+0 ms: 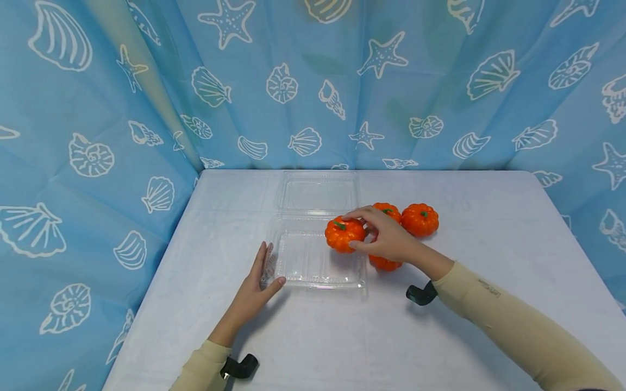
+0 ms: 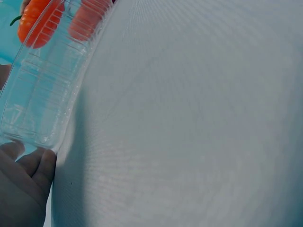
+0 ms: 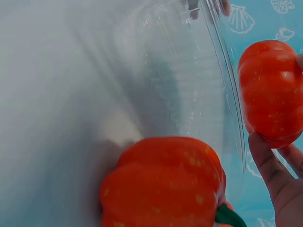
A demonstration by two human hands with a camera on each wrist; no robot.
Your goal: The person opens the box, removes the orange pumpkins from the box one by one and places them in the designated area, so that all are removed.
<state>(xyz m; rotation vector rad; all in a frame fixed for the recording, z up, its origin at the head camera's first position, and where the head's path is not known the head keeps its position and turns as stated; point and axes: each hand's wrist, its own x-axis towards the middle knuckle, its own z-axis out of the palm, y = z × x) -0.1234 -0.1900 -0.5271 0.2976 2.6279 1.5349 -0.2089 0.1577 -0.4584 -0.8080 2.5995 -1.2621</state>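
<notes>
My right hand [image 1: 383, 236] holds a small orange pumpkin [image 1: 342, 234] with a green stem over the right part of a clear plastic clamshell box [image 1: 298, 260]. In the right wrist view, fingers and thumb grip this pumpkin [image 3: 272, 94] at its side. The box lies with its lid [image 1: 318, 193] folded back toward the far edge. My left hand [image 1: 251, 296] touches the box's left wall, fingers extended and thumb by the near corner. In the left wrist view, fingertips [image 2: 46, 163] rest right at the box's end.
Beside the box on the right are more orange pumpkins: one at the back right [image 1: 419, 220], one partly behind my right hand [image 1: 388, 210], and one under the wrist [image 1: 385, 264]. A white cloth [image 1: 342, 336] covers the table; a blue shell-patterned curtain [image 1: 303, 81] hangs behind.
</notes>
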